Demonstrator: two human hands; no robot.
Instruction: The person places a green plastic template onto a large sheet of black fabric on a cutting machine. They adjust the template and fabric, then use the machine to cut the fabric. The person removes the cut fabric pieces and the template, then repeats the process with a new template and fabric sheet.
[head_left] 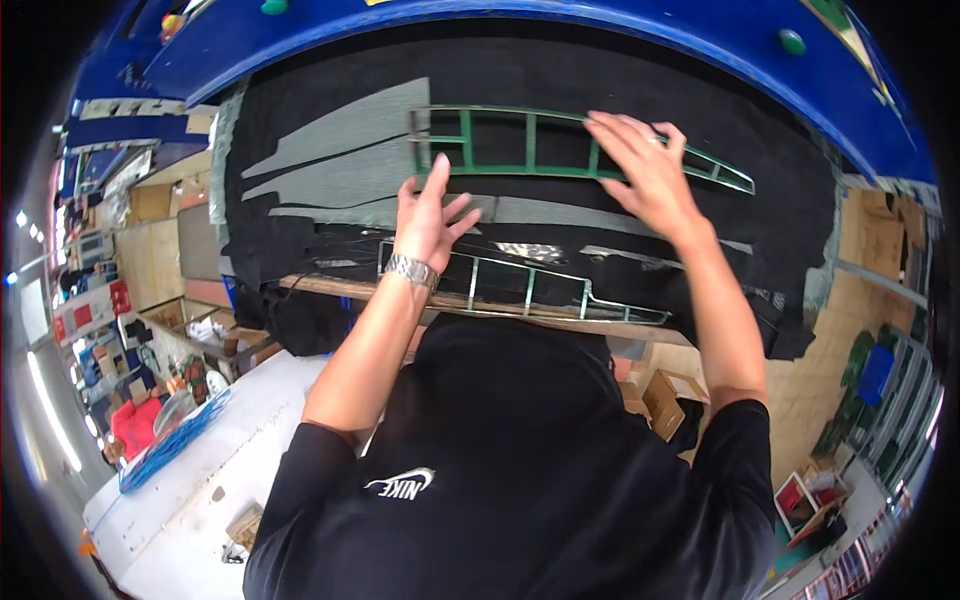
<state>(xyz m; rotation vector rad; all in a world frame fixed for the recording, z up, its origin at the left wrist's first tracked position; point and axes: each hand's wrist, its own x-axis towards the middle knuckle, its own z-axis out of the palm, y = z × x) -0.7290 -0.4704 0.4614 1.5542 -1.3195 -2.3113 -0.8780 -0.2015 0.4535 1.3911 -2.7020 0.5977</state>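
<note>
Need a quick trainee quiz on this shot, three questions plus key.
1. True or false: a second frame shows lower in the picture than the green frame.
2. The metal wristband is worn on: a) the right wrist; b) the left wrist; c) both wrists.
3. Which hand is closer to the green frame's narrow end?

Key: 1 true; 2 b; 3 the right hand.
</note>
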